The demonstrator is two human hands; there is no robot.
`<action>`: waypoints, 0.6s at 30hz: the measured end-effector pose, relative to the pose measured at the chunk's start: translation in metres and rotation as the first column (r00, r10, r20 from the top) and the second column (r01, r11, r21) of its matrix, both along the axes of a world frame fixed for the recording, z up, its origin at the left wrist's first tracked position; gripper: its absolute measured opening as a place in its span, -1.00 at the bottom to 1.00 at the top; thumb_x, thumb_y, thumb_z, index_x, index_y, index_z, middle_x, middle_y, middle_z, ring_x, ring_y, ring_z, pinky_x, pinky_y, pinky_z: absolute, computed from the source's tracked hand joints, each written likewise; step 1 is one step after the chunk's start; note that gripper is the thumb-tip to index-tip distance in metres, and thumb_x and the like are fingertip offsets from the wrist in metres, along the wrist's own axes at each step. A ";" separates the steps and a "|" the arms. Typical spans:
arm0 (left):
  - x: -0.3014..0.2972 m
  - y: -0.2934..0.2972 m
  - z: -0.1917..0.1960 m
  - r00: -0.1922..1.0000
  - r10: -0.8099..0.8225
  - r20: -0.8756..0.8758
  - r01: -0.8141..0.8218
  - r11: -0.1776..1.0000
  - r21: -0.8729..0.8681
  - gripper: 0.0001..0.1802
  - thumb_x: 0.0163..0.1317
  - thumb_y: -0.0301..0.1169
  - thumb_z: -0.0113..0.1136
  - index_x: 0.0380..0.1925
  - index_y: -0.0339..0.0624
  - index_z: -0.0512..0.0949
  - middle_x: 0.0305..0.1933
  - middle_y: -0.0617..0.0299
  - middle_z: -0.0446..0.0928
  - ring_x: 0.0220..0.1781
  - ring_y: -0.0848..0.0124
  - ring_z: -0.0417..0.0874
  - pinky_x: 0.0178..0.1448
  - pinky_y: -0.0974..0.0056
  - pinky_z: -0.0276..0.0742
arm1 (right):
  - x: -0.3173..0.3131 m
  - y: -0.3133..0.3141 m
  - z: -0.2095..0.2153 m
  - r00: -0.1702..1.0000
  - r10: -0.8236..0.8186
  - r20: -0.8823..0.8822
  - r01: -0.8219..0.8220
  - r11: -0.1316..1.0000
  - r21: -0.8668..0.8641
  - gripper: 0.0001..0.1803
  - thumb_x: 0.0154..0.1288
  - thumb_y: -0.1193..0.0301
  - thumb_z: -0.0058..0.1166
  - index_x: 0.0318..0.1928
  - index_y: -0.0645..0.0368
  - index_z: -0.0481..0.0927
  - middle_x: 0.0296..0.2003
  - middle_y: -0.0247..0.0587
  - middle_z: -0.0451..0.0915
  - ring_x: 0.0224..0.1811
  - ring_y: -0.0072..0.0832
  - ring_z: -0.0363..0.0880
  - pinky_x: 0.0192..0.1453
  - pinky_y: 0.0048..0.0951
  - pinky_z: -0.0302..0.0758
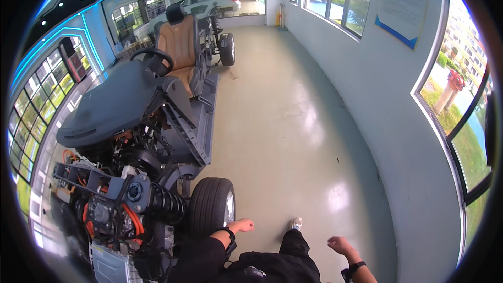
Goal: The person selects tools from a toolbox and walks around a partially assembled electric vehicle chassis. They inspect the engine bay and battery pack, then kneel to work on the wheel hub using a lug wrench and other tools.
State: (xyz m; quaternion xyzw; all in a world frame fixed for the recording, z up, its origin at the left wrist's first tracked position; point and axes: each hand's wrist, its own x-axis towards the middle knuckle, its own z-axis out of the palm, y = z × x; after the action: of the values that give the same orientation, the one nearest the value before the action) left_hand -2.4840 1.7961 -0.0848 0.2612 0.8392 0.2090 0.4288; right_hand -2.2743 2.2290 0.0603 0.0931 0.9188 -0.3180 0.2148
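Note:
My left hand (242, 225) hangs beside the front tire (212, 207) of a cutaway car chassis, a little to the right of its wheel. Its fingers are loosely curled in, and I see nothing in them. Lower right, over the pale floor, my right hand (341, 245) is also loosely curled, holding nothing that I can see. Each wrist wears a black band. One shoe (297, 223) of mine shows ahead between the hands.
Along the left stretches the chassis with a grey dashboard (112, 102), steering wheel (152, 61), tan seat (177, 44) and coil spring (170, 205). A white wall (361, 78) with windows bounds the right. A pale floor (272, 115) runs between. Far back stands a white car (212, 1).

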 end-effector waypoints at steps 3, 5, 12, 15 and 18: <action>-0.072 0.064 0.004 0.999 -0.015 -0.049 0.011 0.997 -0.078 -0.63 0.05 -0.19 0.04 -0.20 -0.17 0.55 -0.22 0.03 0.58 -0.16 0.13 0.58 -0.06 0.16 0.46 | -0.150 -0.007 0.061 0.956 0.248 -0.158 -0.265 0.959 -0.098 -0.67 0.11 0.29 0.03 -0.15 0.20 0.50 -0.29 -0.08 0.58 -0.23 -0.18 0.56 -0.11 -0.30 0.49; -0.112 0.116 0.026 0.997 0.018 -0.080 -0.022 0.999 -0.049 -0.65 0.01 -0.20 0.04 -0.25 -0.14 0.56 -0.23 0.04 0.58 -0.15 0.10 0.57 -0.06 0.14 0.46 | -0.228 -0.023 0.102 0.841 0.431 -0.326 -0.485 0.868 -0.103 -0.68 0.12 0.30 0.04 -0.13 0.17 0.49 -0.20 -0.10 0.54 -0.17 -0.20 0.53 -0.07 -0.28 0.47; -0.225 0.248 0.145 0.966 0.143 -0.215 -0.082 0.959 0.270 -0.69 0.01 -0.24 0.02 -0.29 -0.15 0.55 -0.26 0.03 0.57 -0.17 0.07 0.56 -0.11 0.08 0.45 | -0.408 -0.071 0.197 0.280 0.794 -0.540 -0.949 0.314 -0.030 -0.25 -0.02 0.23 0.20 0.16 0.17 0.17 0.08 -0.10 0.31 0.19 -0.17 0.23 0.24 -0.25 0.20; -0.295 0.288 0.126 0.974 0.110 -0.197 -0.047 0.953 0.298 -0.70 0.02 -0.24 0.02 -0.29 -0.15 0.55 -0.26 0.02 0.56 -0.18 0.06 0.55 -0.11 0.08 0.45 | -0.485 -0.061 0.169 0.310 0.780 -0.543 -0.947 0.202 -0.251 -0.25 -0.06 0.24 0.23 0.14 0.17 0.20 0.05 -0.11 0.34 0.16 -0.18 0.26 0.21 -0.24 0.22; -0.373 0.313 0.110 0.974 0.080 -0.212 -0.016 0.957 0.289 -0.70 0.03 -0.24 0.01 -0.29 -0.15 0.54 -0.26 0.02 0.56 -0.18 0.06 0.55 -0.11 0.07 0.45 | -0.558 -0.048 0.183 0.342 0.858 -0.383 -0.928 0.243 -0.284 -0.32 -0.06 0.29 0.20 0.10 0.16 0.25 -0.04 -0.06 0.40 0.09 -0.18 0.33 0.16 -0.27 0.27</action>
State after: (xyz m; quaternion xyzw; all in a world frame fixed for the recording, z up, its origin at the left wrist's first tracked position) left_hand -2.8567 2.1087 0.0253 0.3214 0.8490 0.3076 0.2851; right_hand -2.8322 2.1808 0.2431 -0.5235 0.7154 -0.3496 0.3032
